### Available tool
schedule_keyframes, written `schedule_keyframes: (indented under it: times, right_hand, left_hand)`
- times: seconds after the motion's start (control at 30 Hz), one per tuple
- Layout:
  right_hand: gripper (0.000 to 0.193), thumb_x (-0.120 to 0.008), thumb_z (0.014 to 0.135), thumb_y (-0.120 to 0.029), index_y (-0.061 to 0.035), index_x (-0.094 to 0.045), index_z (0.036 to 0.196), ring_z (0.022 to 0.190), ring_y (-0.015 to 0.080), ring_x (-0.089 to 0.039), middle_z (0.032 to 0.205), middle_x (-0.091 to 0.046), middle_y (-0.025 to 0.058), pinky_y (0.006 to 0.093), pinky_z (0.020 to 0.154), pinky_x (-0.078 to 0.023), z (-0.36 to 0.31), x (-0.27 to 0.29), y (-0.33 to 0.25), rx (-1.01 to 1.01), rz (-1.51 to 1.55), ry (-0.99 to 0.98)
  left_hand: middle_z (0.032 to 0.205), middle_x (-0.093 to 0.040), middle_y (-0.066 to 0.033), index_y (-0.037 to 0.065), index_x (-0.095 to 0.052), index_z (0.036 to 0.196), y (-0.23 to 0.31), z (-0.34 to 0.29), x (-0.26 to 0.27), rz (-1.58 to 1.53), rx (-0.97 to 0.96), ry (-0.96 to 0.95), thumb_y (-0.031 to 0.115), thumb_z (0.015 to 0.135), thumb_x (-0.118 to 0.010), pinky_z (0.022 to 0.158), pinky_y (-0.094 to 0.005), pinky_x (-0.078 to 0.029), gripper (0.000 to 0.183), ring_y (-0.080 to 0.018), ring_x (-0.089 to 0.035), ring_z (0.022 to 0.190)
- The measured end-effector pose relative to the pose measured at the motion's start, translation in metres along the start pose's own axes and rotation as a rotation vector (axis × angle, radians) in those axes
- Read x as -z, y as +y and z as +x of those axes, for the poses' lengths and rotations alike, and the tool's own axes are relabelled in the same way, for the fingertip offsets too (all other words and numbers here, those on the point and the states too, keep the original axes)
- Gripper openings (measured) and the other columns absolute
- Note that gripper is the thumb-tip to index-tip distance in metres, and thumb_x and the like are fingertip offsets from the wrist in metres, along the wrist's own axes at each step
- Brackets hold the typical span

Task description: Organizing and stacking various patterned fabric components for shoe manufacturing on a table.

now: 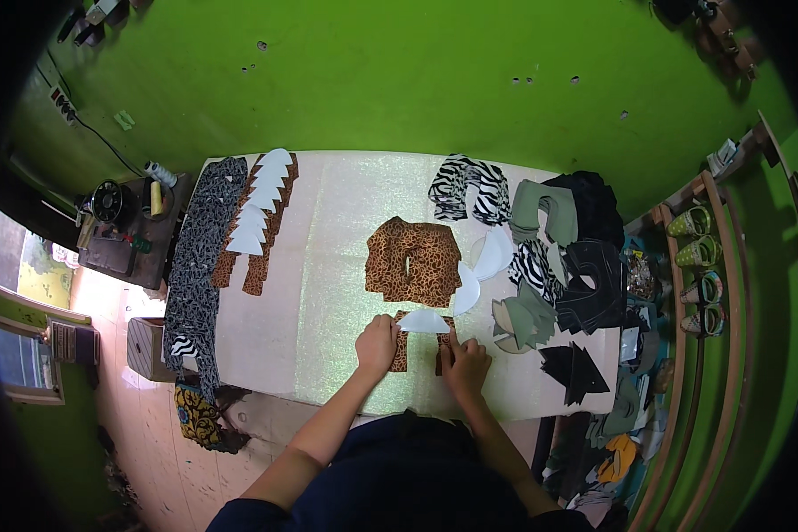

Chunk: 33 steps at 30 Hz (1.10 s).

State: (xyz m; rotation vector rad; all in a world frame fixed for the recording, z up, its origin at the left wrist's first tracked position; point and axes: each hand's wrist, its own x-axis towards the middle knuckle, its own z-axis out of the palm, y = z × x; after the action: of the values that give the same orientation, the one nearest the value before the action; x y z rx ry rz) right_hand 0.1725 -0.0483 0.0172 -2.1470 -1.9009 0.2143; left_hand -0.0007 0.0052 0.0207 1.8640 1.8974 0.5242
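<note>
A white half-round piece [424, 322] lies across the top of a U-shaped brown-and-black animal-print piece [400, 353] at the table's near edge. My left hand [378, 344] is closed at the left end of the white piece, fingertips pinching its edge. My right hand [467, 363] is closed at the right side, thumb and fingers on the print piece beside the white one's right end. Just beyond my hands lies a stack of the same print pieces [430, 253]. More white half-round pieces [467, 291] rest at the stack's right.
At the left, a row of overlapping white pieces [262, 199] lies on print pieces beside a long dark patterned strip [206, 257]. Zebra-print [457, 182], olive [541, 208] and black pieces [591, 288] are piled at the right. A sewing machine [108, 202] stands far left; shoes [698, 253] sit on a wooden rack.
</note>
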Motion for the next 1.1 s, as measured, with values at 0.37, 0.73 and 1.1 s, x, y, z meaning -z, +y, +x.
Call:
schedule_keyframes:
  times: [0.37,0.73,1.1]
  right_hand:
    - [0.024,-0.058,0.08,-0.031,-0.0156,-0.066,0.097,0.077,0.025,-0.05,0.077,-0.05,0.0059,0.0397,0.066,-0.037,0.013,-0.005,0.001,-0.048,0.115,0.041]
    - [0.027,-0.066,0.075,-0.031,-0.0096,-0.06,0.091,0.09,0.0254,-0.052,0.088,-0.054,0.0078,0.0391,0.078,-0.038,0.026,-0.01,-0.012,-0.247,0.11,0.07]
    - [0.022,-0.066,0.074,-0.03,-0.0137,-0.066,0.089,0.098,0.0272,-0.051,0.096,-0.058,0.0081,0.0413,0.082,-0.036,0.043,0.0,-0.007,-0.468,0.224,-0.196]
  left_hand:
    - [0.087,-0.055,-0.0094,0.005,-0.053,0.091,0.004,-0.001,-0.007,0.134,0.038,0.111,0.023,0.075,-0.064,0.071,-0.039,-0.037,0.026,-0.0258,-0.053,0.082]
    - [0.085,-0.051,-0.012,0.003,-0.053,0.087,-0.001,-0.007,-0.011,0.238,0.016,0.163,0.024,0.076,-0.062,0.071,-0.0384,-0.037,0.026,-0.0268,-0.05,0.081]
    - [0.09,-0.06,-0.0116,0.003,-0.061,0.087,0.012,0.012,0.01,0.08,0.288,-0.178,0.025,0.073,-0.065,0.076,-0.0397,-0.04,0.026,-0.027,-0.057,0.088]
